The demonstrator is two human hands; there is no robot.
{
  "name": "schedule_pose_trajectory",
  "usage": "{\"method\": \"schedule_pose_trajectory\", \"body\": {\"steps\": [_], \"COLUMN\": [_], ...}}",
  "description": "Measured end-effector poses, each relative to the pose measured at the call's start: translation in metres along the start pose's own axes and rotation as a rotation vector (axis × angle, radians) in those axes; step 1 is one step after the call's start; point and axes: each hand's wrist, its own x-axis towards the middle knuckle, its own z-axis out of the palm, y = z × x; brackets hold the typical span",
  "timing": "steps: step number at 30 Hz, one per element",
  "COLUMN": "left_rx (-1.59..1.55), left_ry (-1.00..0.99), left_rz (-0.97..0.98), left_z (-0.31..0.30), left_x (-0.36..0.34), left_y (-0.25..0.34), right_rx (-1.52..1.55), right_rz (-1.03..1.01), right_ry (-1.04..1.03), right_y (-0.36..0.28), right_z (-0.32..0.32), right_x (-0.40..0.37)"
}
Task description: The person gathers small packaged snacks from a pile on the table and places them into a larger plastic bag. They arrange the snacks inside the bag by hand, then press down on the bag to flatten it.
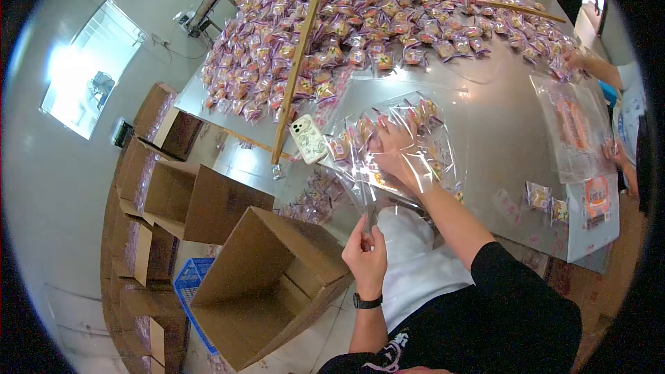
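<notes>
A large clear plastic bag (443,107) lies on the metal table, with several small wrapped packets (338,147) inside it. My right hand (398,149) reaches into this bag, its fingers over the packets; the plastic glare hides what the fingertips touch. At the bag's open edge near my body, my left hand (365,249), with a dark watch on the wrist, pinches the clear plastic between thumb and fingers. Just left of the bag is a phone in a patterned case (309,140).
A big heap of wrapped packets (388,10) covers the far table, crossed by wooden strips (299,62). Open cardboard boxes (270,284) and a blue crate (190,284) stand at left. At right, a co-worker's hands (575,61) are near printed bags (571,125); two loose packets (538,195) lie closer.
</notes>
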Motion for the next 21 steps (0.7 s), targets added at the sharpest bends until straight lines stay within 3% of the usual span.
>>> {"method": "schedule_pose_trajectory", "body": {"steps": [9, 12, 14, 17, 20, 21], "left_rx": [-0.008, 0.035, 0.070, 0.094, 0.075, 0.069], "left_ry": [-0.020, -0.041, -0.041, -0.052, -0.040, -0.032], "left_rz": [-0.017, 0.102, 0.130, 0.127, 0.115, 0.109], "left_z": [-0.001, -0.001, -0.003, -0.004, -0.002, -0.002], "left_x": [0.000, 0.002, 0.005, 0.006, 0.007, 0.005], "left_y": [0.002, -0.005, 0.000, 0.001, -0.006, -0.008], "right_rx": [-0.033, -0.067, 0.165, 0.072, -0.146, -0.028], "right_rz": [-0.059, -0.040, -0.022, -0.085, -0.194, -0.112], "right_ry": [0.054, -0.166, -0.216, -0.326, -0.100, -0.074], "right_y": [0.002, 0.002, 0.004, 0.017, 0.031, 0.035], "right_z": [0.022, 0.021, 0.028, 0.020, 0.016, 0.023], "right_x": [0.003, 0.009, 0.009, 0.011, 0.005, 0.003]}}
